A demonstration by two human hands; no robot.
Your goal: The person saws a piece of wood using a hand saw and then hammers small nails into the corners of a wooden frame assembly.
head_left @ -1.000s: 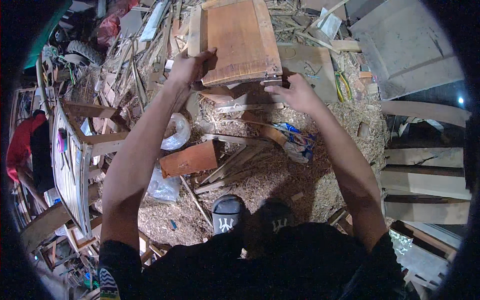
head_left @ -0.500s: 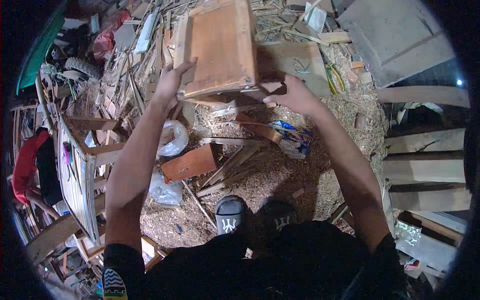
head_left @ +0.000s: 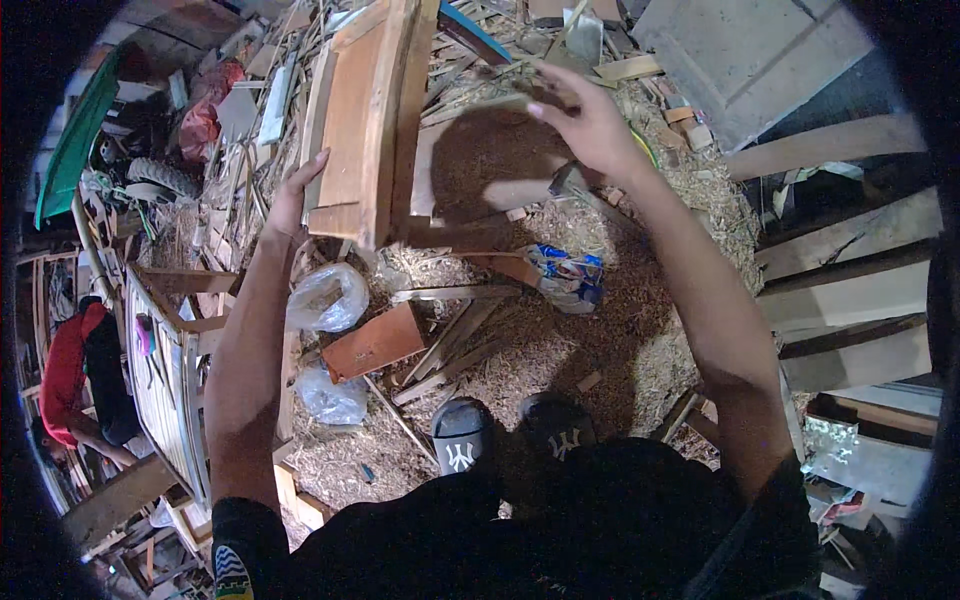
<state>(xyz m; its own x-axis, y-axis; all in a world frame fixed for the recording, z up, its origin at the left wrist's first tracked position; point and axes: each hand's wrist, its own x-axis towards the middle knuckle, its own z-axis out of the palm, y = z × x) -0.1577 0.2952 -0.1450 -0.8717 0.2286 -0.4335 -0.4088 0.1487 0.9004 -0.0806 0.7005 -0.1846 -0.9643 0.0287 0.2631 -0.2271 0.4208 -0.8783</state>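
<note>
A brown wooden box-like piece with a pale frame (head_left: 350, 130) is held up and tilted in front of me, its narrow side edge turned toward the right. My left hand (head_left: 293, 198) grips its lower left edge, the thumb lying on the near face. Off to the right, my right hand (head_left: 590, 125) is apart from the wood, fingers spread with nothing in them. A strip with a blue face (head_left: 475, 35) shows just beyond the piece; I cannot tell whether it belongs to it.
Sawdust (head_left: 520, 370) and scrap wood cover the ground. Near my sandals lie a reddish-brown block (head_left: 373, 343), clear plastic bags (head_left: 332, 398) and a blue-and-white packet (head_left: 565, 275). A slatted wooden frame (head_left: 165, 370) stands left, near a person in red (head_left: 68, 370). Curved planks (head_left: 850, 300) line the right.
The wooden piece has turned and shifted left, showing its side edge. My right hand has let go of it and risen with fingers spread; my left hand still grips it.
</note>
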